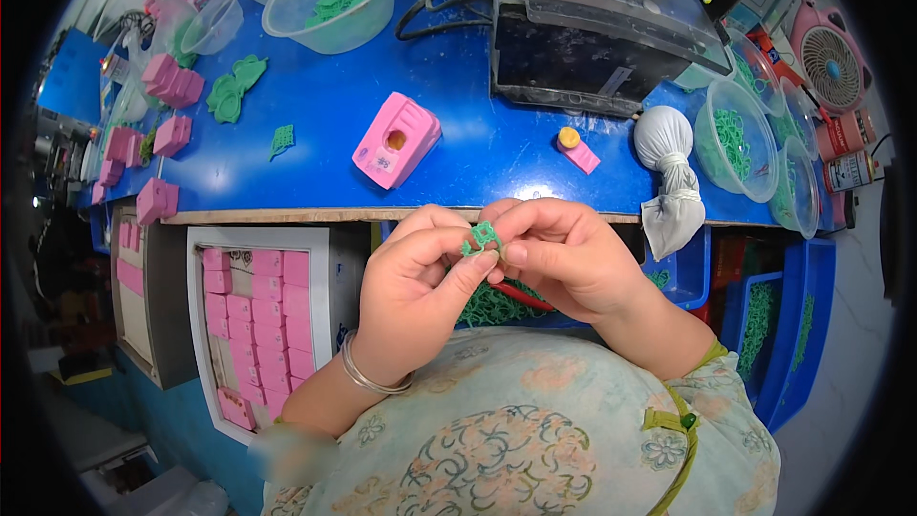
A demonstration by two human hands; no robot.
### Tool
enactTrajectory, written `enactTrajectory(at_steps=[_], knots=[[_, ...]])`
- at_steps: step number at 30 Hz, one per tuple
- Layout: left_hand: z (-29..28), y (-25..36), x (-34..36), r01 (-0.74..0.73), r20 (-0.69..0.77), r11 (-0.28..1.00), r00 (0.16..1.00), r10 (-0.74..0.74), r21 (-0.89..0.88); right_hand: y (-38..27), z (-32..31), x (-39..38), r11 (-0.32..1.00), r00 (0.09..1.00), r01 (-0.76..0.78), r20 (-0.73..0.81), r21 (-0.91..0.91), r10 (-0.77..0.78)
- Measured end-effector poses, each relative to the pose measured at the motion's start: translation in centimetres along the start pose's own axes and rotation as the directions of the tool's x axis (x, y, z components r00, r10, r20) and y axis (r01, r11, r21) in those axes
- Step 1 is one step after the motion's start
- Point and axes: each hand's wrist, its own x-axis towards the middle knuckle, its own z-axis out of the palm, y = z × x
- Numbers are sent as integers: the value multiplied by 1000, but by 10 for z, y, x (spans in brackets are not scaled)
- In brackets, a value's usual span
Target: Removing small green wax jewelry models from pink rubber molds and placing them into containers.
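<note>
Just past my lap, a small green openwork piece (484,235) with a square opening is held up between both hands. My left hand (420,272) pinches its left and lower side with thumb and forefinger. From the other side, my right hand (573,253) has its fingertips closed on the piece's right edge. Under the hands, a curved red handle (525,295) shows partly, above many loose green pieces (492,308) in a blue tray. A pink mold block (396,140) with a round hole lies on the blue table ahead.
An open drawer (198,325) on the left holds rows of pink blocks. A tied white cloth bag (666,158) overhangs the table edge at right. Plastic bowls (726,139) with green pieces stand beyond it. A dark machine (592,48) occupies the back; a small pink block (580,155) lies before it.
</note>
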Motion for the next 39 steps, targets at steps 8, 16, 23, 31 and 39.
enactTrajectory(at_steps=[8,16,23,31,39], knots=[[-2,0,0,-22,-17,989,1000,25,145,2,1,0,995,997,51,-52,-88,-56],[0,7,-1,-274,-28,660,912,408,699,-2,4,-4,832,963,164,-98,-530,-252],[-3,7,-2,-357,44,613,884,465,705,0,8,-5,869,968,81,-171,-488,-186],[-3,6,-1,-384,73,594,875,479,707,1,8,-5,869,968,91,-163,-486,-193],[-2,-2,-4,-332,-77,741,886,458,584,1,7,-7,879,965,55,-199,-474,-168]])
